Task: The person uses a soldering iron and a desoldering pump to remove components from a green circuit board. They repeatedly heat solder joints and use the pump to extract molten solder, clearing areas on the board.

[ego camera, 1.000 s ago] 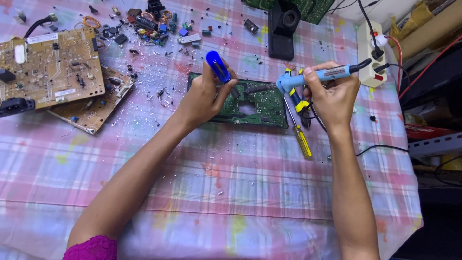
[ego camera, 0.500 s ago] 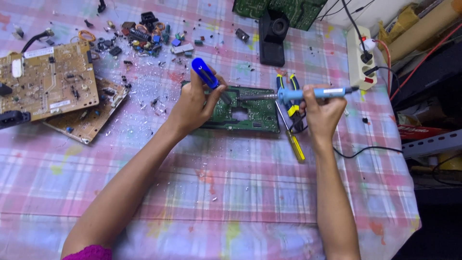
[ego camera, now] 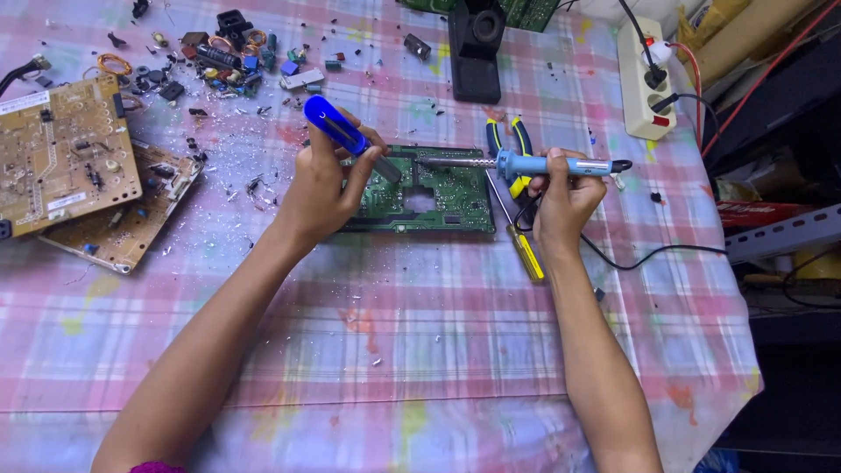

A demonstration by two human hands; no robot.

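Grip state, left hand (ego camera: 322, 188): clenched around a blue desoldering pump (ego camera: 343, 136), whose body slants up and to the left while its nozzle points down and right, onto the green circuit board (ego camera: 438, 188). To the far left, two tan circuit boards (ego camera: 61, 166) lie overlapped on the bench (ego camera: 420, 350), and a scatter of loose components (ego camera: 219, 52) sits behind them; small solder debris is spread between these and the hand.

The green circuit board lies flat at the centre, long axis running left to right, directly beneath and between both hands. The left hand overlaps its left edge; the right hand sits just off its right edge.

Grip state, right hand (ego camera: 565, 197): closed on the blue handle of a soldering iron (ego camera: 526, 164). The iron lies nearly horizontal, tip pointing left over the board toward the pump nozzle. The two tips are near, whether touching cannot be determined.

Just beside the right hand, pliers with yellow-and-blue handles (ego camera: 508, 136) and a yellow-handled screwdriver (ego camera: 524, 245) rest on the bench. A white power strip (ego camera: 644, 88) lies further right.
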